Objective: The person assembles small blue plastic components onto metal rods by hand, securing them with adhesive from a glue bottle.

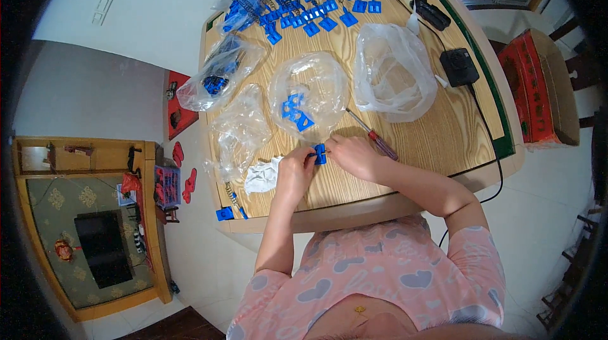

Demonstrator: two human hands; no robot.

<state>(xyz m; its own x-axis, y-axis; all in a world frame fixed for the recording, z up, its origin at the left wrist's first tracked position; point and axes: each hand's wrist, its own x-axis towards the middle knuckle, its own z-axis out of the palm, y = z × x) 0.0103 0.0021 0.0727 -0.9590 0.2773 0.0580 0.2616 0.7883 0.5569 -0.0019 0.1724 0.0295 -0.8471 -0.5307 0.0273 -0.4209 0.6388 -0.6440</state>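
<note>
At the near edge of the table, a small blue plastic piece [320, 155] sits between my two hands. The fingers of my left hand [295, 166] pinch its left side. My right hand [352, 155] is closed at its right side, and the fingertips partly hide what they grip. Just beyond lies an open clear plastic bag [329, 77] with several loose blue plastic parts [293, 110] in it. A screwdriver [381, 143] with a red handle rests right of the bag, near my right wrist. Beside my left hand is a crumpled white cloth [261, 177].
Many blue pieces with black springs [310, 7] crowd the far side. More bags stand around: a whitish one [405, 96], a clear crumpled one [237, 131] and one with blue parts [209, 77]. Black devices [458, 66] and a cable line the right edge. A spring piece [226, 213] lies near-left.
</note>
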